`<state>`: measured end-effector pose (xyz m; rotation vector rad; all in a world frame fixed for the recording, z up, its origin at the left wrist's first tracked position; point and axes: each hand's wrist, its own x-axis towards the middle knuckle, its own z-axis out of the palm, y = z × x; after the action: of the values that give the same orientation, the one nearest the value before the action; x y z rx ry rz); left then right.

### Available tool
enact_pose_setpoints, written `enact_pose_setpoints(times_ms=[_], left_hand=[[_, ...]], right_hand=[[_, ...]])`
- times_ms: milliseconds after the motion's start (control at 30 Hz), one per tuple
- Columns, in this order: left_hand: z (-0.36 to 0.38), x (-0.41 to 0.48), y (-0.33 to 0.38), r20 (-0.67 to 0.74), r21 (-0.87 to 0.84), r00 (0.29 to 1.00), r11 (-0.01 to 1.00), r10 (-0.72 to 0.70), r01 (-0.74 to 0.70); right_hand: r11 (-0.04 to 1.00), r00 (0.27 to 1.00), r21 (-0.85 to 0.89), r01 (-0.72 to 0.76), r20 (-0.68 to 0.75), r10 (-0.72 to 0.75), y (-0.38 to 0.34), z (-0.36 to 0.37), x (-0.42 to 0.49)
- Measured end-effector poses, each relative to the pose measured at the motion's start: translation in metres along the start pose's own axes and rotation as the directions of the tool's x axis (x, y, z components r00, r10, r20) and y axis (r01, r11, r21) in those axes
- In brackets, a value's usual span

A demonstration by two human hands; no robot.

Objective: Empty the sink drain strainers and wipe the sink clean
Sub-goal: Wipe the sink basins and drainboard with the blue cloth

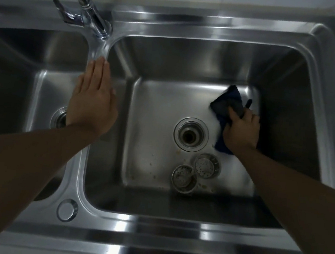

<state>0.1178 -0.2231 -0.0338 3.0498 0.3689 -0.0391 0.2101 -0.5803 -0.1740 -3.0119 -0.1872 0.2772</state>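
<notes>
Cloth (227,101): gripped by right hand (241,132), right of drain (191,134).
Left hand (93,100): laid flat on divider (99,49), left of drain.
Strainers (207,165): lifted out, lying just in front of drain, front-left of cloth; right hand judged nearer.

In the stainless steel sink (152,224), the left half of the right basin floor lies open, back wall to front. Just in front of the round drain hole (191,134), a round perforated steel strainer basket (207,165) and a second strainer basket (184,178) sit side by side, blocking that lane. The right hand (241,130), gripping a dark blue cloth (227,100), fills the right rear corner. The left hand (92,102) lies flat on the divider.
</notes>
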Motion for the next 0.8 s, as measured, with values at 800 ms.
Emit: enact_pose_setpoints(times_ms=[800], left_hand=[[-0.003,-0.001,0.003,0.015,-0.006,1.000,1.000,-0.007,0.007]], right_hand=[[0.636,0.629,0.479,0.606,0.201,-0.751,-0.106,-0.002,-0.015]])
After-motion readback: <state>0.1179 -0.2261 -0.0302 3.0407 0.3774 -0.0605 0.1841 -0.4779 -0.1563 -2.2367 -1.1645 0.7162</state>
